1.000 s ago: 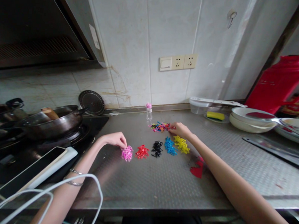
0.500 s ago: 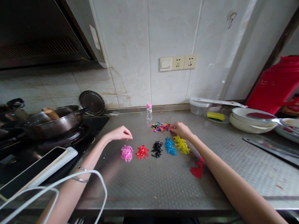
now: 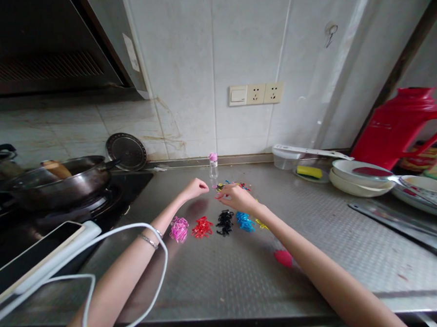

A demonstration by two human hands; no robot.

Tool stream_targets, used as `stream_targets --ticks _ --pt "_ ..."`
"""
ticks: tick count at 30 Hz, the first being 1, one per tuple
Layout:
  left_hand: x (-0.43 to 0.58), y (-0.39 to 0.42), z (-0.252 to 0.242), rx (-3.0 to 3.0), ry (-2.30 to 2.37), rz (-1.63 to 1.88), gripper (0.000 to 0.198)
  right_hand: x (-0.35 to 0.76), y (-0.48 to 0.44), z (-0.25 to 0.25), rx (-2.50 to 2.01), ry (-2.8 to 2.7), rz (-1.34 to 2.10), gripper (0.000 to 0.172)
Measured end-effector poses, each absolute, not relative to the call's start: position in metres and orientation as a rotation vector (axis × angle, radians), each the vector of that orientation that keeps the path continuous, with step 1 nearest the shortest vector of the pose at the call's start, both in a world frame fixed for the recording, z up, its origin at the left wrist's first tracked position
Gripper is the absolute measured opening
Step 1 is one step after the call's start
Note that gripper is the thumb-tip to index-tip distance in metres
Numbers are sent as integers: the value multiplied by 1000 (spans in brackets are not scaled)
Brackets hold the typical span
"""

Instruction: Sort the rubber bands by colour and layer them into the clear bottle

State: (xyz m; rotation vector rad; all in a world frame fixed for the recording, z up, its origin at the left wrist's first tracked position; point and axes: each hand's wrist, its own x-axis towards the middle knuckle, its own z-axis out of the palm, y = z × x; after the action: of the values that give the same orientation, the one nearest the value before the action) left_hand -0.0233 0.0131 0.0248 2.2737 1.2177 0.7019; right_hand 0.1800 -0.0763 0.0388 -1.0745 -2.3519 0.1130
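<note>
My right hand [image 3: 238,199] is over the front of a mixed-colour heap of small looped plastic pieces [image 3: 246,186] and partly hides it. Its fingers are pinched, but what is between them is too small to make out. Just to its left, my left hand [image 3: 195,189] is closed with fingers curled, above the bare counter; any content is hidden. Nearer me lie sorted piles in a row: pink pieces [image 3: 179,229], red pieces [image 3: 202,227], black pieces [image 3: 225,222] and blue pieces [image 3: 245,221]. My right wrist mostly covers the yellow pieces [image 3: 261,223].
A small clear bottle with a pink cap [image 3: 213,165] stands behind the heap. A white cable [image 3: 166,264] loops over my left forearm. Left is a pan [image 3: 65,183] on the stove; right are bowls [image 3: 359,188], a knife [image 3: 397,227] and a red thermos [image 3: 395,125].
My right hand has moved left from the heap's right side toward my left hand. My left hand has moved right and slightly up. The view has shifted a little.
</note>
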Motion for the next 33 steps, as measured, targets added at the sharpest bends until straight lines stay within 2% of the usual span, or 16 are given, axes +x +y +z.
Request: stream_targets --ticks 9,15,23,33 --pt "-4 17 6 2321 1188 731 24 137 -120 39 -837 -2683 1 14" --pt "6 11 10 2356 1195 657 24 151 -106 43 -846 -2548 78 17" --pt "12 9 4 2453 1187 696 21 208 -67 48 -1240 -2212 53 24" --pt "15 12 -1 2411 1231 718 20 254 -42 22 -1737 -1988 -28 26"
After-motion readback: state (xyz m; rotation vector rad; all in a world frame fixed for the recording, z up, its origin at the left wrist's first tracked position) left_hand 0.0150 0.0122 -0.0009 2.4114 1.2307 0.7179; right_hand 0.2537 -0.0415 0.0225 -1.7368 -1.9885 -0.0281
